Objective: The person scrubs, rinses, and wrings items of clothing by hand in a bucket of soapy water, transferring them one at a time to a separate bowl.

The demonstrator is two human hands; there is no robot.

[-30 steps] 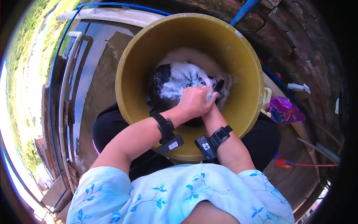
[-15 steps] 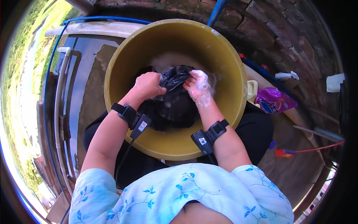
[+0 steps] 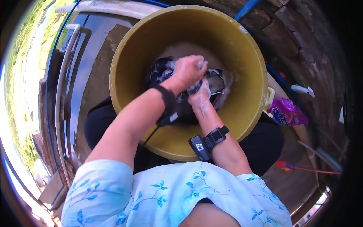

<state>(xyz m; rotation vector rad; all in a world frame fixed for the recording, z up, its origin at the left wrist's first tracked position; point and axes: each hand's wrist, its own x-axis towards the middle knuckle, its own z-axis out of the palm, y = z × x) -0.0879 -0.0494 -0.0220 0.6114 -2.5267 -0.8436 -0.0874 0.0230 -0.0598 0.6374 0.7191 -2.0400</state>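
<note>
A large yellow plastic tub sits between my knees, holding dark, soapy fabric in cloudy, foamy water. My left hand is closed on the foamy cloth near the middle of the tub, above and slightly left of my right hand. My right hand is wet with suds and grips the cloth from below; its fingers are partly hidden under the bunched fabric.
A purple bag lies right of the tub. Pale pipes and blue hoses run along the left and back. A brick wall rises at back right. A red-headed stick lies at lower right.
Compared with half a second ago, my left hand has moved up and rightward over my right hand with the cloth. My right hand's fingers have curled under the fabric.
</note>
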